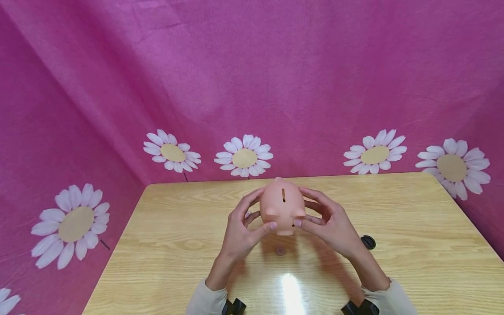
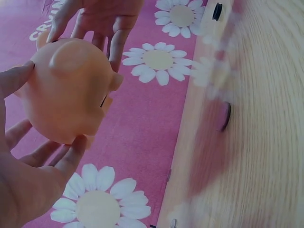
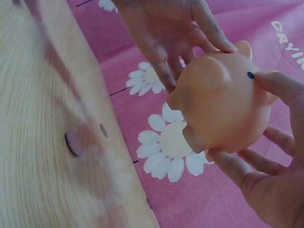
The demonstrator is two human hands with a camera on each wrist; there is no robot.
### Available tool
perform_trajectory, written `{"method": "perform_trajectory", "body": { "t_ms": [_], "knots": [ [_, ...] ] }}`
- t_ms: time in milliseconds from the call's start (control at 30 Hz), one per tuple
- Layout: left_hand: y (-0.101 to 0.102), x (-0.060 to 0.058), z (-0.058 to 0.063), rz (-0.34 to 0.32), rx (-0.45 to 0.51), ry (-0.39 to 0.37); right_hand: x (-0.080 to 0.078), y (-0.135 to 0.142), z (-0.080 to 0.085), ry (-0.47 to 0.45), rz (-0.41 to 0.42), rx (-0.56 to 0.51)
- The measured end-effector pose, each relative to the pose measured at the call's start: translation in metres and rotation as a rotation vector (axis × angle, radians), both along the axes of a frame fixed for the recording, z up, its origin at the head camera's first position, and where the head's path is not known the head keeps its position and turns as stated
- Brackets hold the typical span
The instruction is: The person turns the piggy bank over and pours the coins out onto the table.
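A pink piggy bank (image 1: 281, 210) is held between both hands, raised over the table with its coin slot facing up. My left hand (image 1: 245, 232) grips its left side, thumb near the snout and fingers spread around the body. On the other side my right hand (image 1: 330, 225) grips it in the same way, the thumb beside a small black eye (image 3: 251, 75). Its rounded underside and stubby feet show in the left wrist view. A brown coin (image 1: 280, 250) lies on the table below it, nearer the person.
A round black plug (image 1: 368, 242) lies on the wooden table (image 1: 177, 245), right of the right wrist. Small coins (image 2: 173, 223) lie near the table's far edge in the left wrist view. A pink cloth (image 1: 275, 87) with white flowers hangs behind the table.
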State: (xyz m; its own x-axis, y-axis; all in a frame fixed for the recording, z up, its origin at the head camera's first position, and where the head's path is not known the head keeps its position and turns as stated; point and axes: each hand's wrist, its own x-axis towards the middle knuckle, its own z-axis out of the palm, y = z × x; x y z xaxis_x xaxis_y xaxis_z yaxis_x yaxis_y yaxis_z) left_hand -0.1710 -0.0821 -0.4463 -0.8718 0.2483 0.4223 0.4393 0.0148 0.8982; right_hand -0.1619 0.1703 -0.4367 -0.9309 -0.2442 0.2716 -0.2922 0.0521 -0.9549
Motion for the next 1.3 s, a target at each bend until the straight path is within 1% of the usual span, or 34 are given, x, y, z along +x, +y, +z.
{"method": "perform_trajectory", "body": {
  "t_ms": [100,200,333,467,600,667,733,833,867,1067,1167,1300],
  "knots": [
    [-0.0014,-0.0012,-0.0006,0.005,-0.042,0.010,0.0003,-0.0008,-0.0002,-0.020,-0.030,0.042],
    [-0.0037,-0.0019,-0.0012,-0.004,-0.089,0.030,0.0008,-0.0021,0.0000,-0.039,-0.060,0.077],
    [-0.0058,-0.0017,-0.0018,-0.028,-0.109,0.027,0.0022,-0.0037,0.0011,-0.073,-0.082,0.102],
    [-0.0053,-0.0011,-0.0023,-0.018,-0.075,-0.034,0.0039,-0.0039,0.0024,-0.091,-0.081,0.136],
    [-0.0042,-0.0006,-0.0016,0.038,-0.042,-0.138,0.0037,-0.0018,0.0022,-0.063,-0.034,0.173],
    [-0.0038,-0.0007,-0.0014,0.083,-0.061,-0.175,0.0024,-0.0014,0.0011,-0.065,-0.006,0.159],
    [-0.0038,-0.0007,-0.0016,0.119,-0.109,-0.201,0.0014,-0.0026,-0.0005,-0.082,0.010,0.129],
    [-0.0043,-0.0016,-0.0026,0.147,-0.183,-0.225,0.0009,-0.0060,-0.0018,-0.133,0.000,0.090],
    [-0.0047,-0.0018,-0.0028,0.145,-0.201,-0.236,0.0008,-0.0069,-0.0020,-0.155,-0.006,0.079],
    [-0.0037,-0.0037,-0.0038,0.104,-0.235,-0.311,-0.0009,-0.0093,-0.0018,-0.261,-0.033,0.044],
    [-0.0019,-0.0042,-0.0046,0.099,-0.244,-0.351,-0.0016,-0.0096,-0.0033,-0.281,-0.039,0.043],
    [-0.0013,-0.0040,-0.0050,0.084,-0.229,-0.361,-0.0016,-0.0087,-0.0038,-0.285,-0.025,0.041]
  ]
}}
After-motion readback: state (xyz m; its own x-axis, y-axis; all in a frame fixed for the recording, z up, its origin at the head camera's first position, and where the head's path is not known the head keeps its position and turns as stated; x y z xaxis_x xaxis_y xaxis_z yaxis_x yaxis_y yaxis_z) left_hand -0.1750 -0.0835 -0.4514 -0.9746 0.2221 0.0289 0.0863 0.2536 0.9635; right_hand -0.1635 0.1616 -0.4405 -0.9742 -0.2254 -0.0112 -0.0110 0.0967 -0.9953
